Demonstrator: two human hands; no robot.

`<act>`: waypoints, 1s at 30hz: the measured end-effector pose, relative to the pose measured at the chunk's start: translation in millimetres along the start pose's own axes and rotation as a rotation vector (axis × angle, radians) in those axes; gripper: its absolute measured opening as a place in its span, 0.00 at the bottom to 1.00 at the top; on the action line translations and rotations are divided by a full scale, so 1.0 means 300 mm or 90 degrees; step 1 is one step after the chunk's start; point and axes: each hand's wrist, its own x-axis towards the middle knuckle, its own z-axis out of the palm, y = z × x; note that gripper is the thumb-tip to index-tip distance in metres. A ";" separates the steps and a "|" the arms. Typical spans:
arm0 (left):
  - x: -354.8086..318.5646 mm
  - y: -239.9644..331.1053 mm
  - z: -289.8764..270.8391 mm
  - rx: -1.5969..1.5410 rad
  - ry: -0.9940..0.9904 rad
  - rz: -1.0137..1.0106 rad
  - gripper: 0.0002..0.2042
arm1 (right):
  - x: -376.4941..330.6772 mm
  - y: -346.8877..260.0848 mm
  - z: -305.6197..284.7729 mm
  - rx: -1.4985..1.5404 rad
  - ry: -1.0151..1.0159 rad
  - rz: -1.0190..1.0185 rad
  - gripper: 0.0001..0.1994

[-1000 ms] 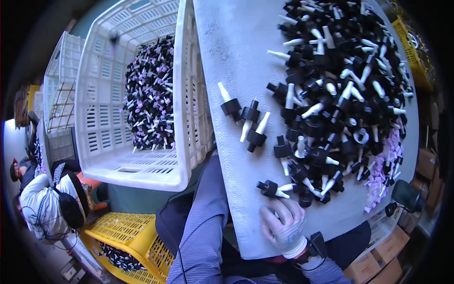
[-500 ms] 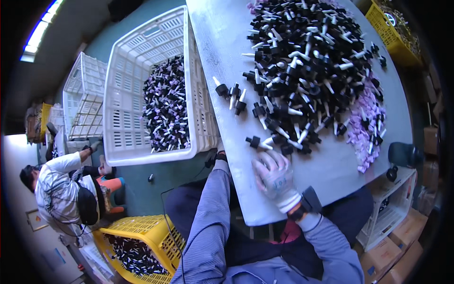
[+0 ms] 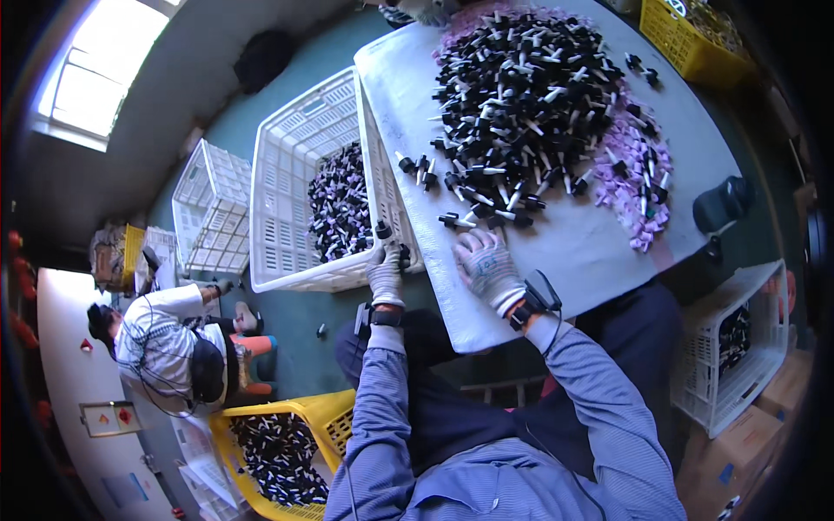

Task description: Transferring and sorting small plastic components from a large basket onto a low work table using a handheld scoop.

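Observation:
My gloved left hand [image 3: 385,280] is raised beside the near corner of a white crate [image 3: 304,280], closed around black caps; a black cap [image 3: 383,230] shows at its fingertips. My gloved right hand [image 3: 486,267] rests on the white table [image 3: 573,278], fingers apart and stretched toward the near edge of a pile of black caps with white tips [image 3: 521,113]. The nearest loose cap [image 3: 455,220] lies just beyond its fingertips. Inside the white crate lie many similar caps [image 3: 340,200], mixed with lilac pieces.
Small lilac pieces [image 3: 638,187] spread along the pile's right side. A yellow crate [image 3: 228,434] of caps stands on the floor at lower left. Another person [image 3: 165,347] sits at far left. At right are a white crate [image 3: 695,373] and cardboard boxes [image 3: 756,443].
My left hand has come up from below the table edge into view, holding caps. The right hand stays by the pile. The whole view has shifted, and another gloved hand shows at the table's far end.

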 end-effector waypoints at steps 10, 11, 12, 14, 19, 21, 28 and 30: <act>-0.164 0.311 0.374 0.152 -0.214 0.077 0.13 | -0.053 0.047 -0.039 -0.004 0.035 0.016 0.14; -0.175 0.305 0.416 0.164 -0.254 0.089 0.13 | -0.069 0.069 -0.052 -0.060 0.066 -0.025 0.14; -0.183 0.284 0.467 0.178 -0.257 0.142 0.13 | -0.084 0.090 -0.067 -0.118 0.094 -0.064 0.14; -0.226 0.270 0.562 0.153 -0.325 0.119 0.18 | -0.108 0.140 -0.089 -0.159 0.050 -0.030 0.14; -0.254 0.193 0.676 0.237 -0.337 0.374 0.24 | -0.139 0.303 -0.117 -0.314 0.102 -0.042 0.13; -0.235 0.184 0.662 0.350 -0.242 0.583 0.24 | -0.118 0.309 -0.167 -0.232 0.094 -0.015 0.12; -0.263 0.141 0.642 0.258 -0.309 0.452 0.29 | -0.139 0.364 -0.194 -0.090 0.136 0.057 0.16; -0.284 0.205 0.642 0.317 -0.295 0.569 0.30 | -0.142 0.360 -0.220 -0.071 0.133 0.067 0.16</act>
